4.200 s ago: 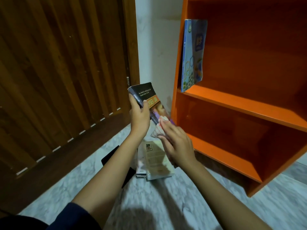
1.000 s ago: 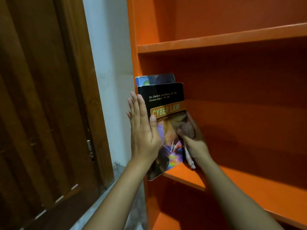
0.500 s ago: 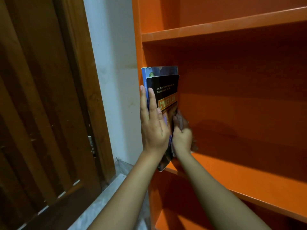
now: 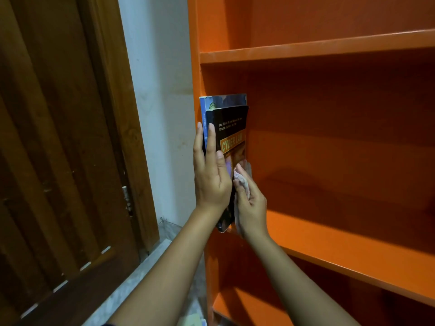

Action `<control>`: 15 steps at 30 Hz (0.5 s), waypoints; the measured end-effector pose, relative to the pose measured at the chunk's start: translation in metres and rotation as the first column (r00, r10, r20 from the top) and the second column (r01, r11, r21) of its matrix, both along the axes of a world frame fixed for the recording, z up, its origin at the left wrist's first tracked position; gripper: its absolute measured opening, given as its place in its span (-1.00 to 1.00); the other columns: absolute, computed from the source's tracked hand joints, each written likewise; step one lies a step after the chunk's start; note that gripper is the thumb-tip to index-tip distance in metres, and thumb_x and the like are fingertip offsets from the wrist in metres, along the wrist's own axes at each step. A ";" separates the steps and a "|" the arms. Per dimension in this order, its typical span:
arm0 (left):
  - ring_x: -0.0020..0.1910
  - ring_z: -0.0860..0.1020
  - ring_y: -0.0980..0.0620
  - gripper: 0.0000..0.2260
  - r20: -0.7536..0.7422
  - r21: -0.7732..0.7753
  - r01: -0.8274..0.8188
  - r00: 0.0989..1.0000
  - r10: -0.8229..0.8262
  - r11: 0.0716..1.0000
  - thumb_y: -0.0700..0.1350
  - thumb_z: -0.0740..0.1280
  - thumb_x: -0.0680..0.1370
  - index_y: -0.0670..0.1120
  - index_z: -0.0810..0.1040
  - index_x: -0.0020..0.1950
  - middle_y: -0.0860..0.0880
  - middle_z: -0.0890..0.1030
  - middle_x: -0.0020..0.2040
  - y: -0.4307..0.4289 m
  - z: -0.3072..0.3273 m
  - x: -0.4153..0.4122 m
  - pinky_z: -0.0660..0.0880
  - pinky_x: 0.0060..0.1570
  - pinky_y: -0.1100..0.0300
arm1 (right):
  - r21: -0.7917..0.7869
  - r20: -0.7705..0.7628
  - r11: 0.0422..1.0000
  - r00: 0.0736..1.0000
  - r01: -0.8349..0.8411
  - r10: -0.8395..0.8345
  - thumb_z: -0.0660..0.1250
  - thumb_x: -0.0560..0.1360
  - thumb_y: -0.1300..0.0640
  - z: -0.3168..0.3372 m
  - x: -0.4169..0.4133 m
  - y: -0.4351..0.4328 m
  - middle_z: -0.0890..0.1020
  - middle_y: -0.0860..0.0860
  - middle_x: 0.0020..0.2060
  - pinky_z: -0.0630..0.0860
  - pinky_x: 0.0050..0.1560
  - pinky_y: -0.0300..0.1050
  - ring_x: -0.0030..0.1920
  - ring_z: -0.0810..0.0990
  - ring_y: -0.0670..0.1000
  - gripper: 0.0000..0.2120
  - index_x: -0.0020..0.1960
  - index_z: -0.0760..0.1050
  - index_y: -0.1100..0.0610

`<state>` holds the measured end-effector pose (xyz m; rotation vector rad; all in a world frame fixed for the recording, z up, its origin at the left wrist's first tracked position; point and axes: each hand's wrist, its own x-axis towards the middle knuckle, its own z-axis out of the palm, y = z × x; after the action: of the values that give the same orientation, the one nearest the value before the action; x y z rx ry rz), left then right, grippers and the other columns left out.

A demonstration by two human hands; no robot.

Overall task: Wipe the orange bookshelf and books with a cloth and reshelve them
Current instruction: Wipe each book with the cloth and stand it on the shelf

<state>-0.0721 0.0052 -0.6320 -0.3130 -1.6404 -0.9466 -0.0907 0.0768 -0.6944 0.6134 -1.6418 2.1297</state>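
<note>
The left hand (image 4: 211, 177), flat-fingered, is pressing the upright book (image 4: 231, 128) just ahead, while the right hand (image 4: 253, 208) alongside is clutching the cloth (image 4: 242, 182).

Orange bookshelf (image 4: 329, 45), black book (image 4: 231, 123), blue book (image 4: 207, 104), brown door (image 4: 58, 137).

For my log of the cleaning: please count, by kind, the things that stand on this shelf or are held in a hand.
Books: 2, the black book and the blue book beside it.
Cloths: 1, the cloth in the right hand.
Total: 3.
</note>
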 end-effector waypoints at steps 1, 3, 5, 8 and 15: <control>0.49 0.07 0.13 -0.58 0.019 0.000 0.002 1.000 -0.002 1.000 -0.10 0.00 0.64 0.05 0.05 0.51 -0.07 0.08 0.51 0.000 0.000 0.004 0.26 0.40 0.25 | -0.028 0.019 1.000 1.000 -0.006 0.006 0.26 0.56 0.07 0.003 0.004 0.003 0.54 -0.11 0.25 0.38 0.34 -0.10 0.32 0.45 -0.13 -0.71 0.27 0.47 -0.06; 0.48 0.08 0.16 -0.60 0.057 -0.002 0.007 0.998 -0.007 1.000 -0.11 0.00 0.65 0.06 0.07 0.49 -0.09 0.09 0.52 -0.002 0.003 0.012 0.28 0.37 0.29 | -0.021 0.022 0.999 0.999 0.040 -0.040 0.23 0.59 0.11 0.013 0.012 0.011 0.53 -0.09 0.26 0.40 0.29 -0.25 0.30 0.45 -0.19 -0.69 0.33 0.44 0.05; 0.47 0.10 0.18 -0.61 0.105 -0.007 0.013 0.994 -0.012 1.000 -0.11 0.01 0.65 0.11 0.08 0.47 -0.07 0.10 0.52 -0.003 0.008 0.020 0.26 0.27 0.49 | -0.010 0.008 0.995 0.995 0.099 -0.099 0.21 0.59 0.10 0.021 0.019 0.016 0.51 -0.09 0.26 0.41 0.21 -0.38 0.27 0.45 -0.22 -0.68 0.34 0.43 0.07; 0.41 0.11 0.24 -0.59 0.193 -0.037 0.006 0.981 0.001 0.999 -0.09 0.02 0.66 0.12 0.05 0.49 -0.04 0.10 0.53 -0.006 0.015 0.030 0.26 0.09 0.62 | 0.000 0.019 0.989 0.989 0.149 -0.149 0.21 0.59 0.08 0.033 0.030 0.021 0.51 -0.15 0.21 0.42 0.22 -0.35 0.21 0.49 -0.26 -0.68 0.33 0.44 0.07; 0.49 0.12 0.07 -0.58 0.404 -0.110 -0.012 0.913 0.056 0.994 -0.07 0.05 0.66 0.01 0.10 0.53 -0.04 0.14 0.52 -0.024 -0.001 0.067 0.19 0.31 0.27 | -0.017 0.024 0.989 0.989 0.147 -0.147 0.20 0.59 0.13 0.020 0.090 0.030 0.55 -0.07 0.20 0.45 0.18 -0.33 0.20 0.52 -0.20 -0.71 0.31 0.43 0.05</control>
<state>-0.0047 -0.0190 -0.6332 -0.1620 -2.0763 -0.9437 -0.0010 0.1070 -0.6745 0.4497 -1.6242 2.0503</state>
